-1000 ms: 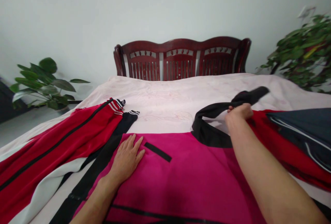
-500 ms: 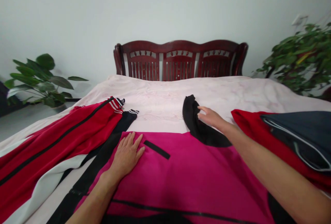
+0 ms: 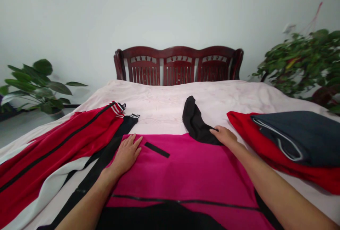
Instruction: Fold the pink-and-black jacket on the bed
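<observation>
A magenta and black top point(image 3: 180, 173) lies spread out on the bed in front of me. A short black strip marks its upper left, and a thin black line crosses its lower part. My left hand point(image 3: 126, 153) rests flat on its upper left edge, fingers stretched out. From the top's upper right a crumpled black part point(image 3: 195, 122) sticks up over the sheet; whether it is a sleeve or a collar I cannot tell. My right hand point(image 3: 224, 135) pinches the lower right edge of that black part between thumb and fingers.
Red track clothing point(image 3: 66, 141) with white and black parts lies to the left. On the right, folded dark blue clothing point(image 3: 300, 127) sits on a red garment point(image 3: 239, 122). Beyond the pale pink sheet point(image 3: 156, 99) stands a dark wooden headboard point(image 3: 178, 63). Plants flank the bed.
My right hand has moved from above the black part down to its lower right edge and now grips it. My left hand stays flat on the top. The view has shifted slightly right.
</observation>
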Available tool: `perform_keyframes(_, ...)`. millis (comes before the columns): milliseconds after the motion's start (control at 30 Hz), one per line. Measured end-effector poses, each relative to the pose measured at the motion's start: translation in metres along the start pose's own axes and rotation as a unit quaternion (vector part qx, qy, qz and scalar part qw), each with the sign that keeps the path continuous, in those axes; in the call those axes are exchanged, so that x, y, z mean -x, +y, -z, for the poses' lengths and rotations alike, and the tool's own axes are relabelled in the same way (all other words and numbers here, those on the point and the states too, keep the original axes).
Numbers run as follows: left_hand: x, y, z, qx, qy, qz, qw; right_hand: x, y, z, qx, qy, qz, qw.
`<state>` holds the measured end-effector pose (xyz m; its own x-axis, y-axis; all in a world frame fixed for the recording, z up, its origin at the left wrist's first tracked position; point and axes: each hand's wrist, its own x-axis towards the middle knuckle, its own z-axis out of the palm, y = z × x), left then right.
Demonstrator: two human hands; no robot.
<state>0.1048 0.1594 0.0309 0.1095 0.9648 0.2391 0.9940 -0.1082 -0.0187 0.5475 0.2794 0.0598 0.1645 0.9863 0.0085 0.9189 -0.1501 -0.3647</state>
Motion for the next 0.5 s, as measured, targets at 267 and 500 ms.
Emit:
perform_keyframes(267, -0.042, -0.035, 0.024, 0.019, -0.064, 0.003, 0.998, -0.007, 0.000, 0.011, -0.192, -0.119, 0.027, 0.974)
perform_keyframes(500, -0.015, -0.038, 0.079, 0.053, -0.027, -0.079, 0.995, 0.044, 0.015, 0.047, -0.327, -0.093, 0.076, 0.937)
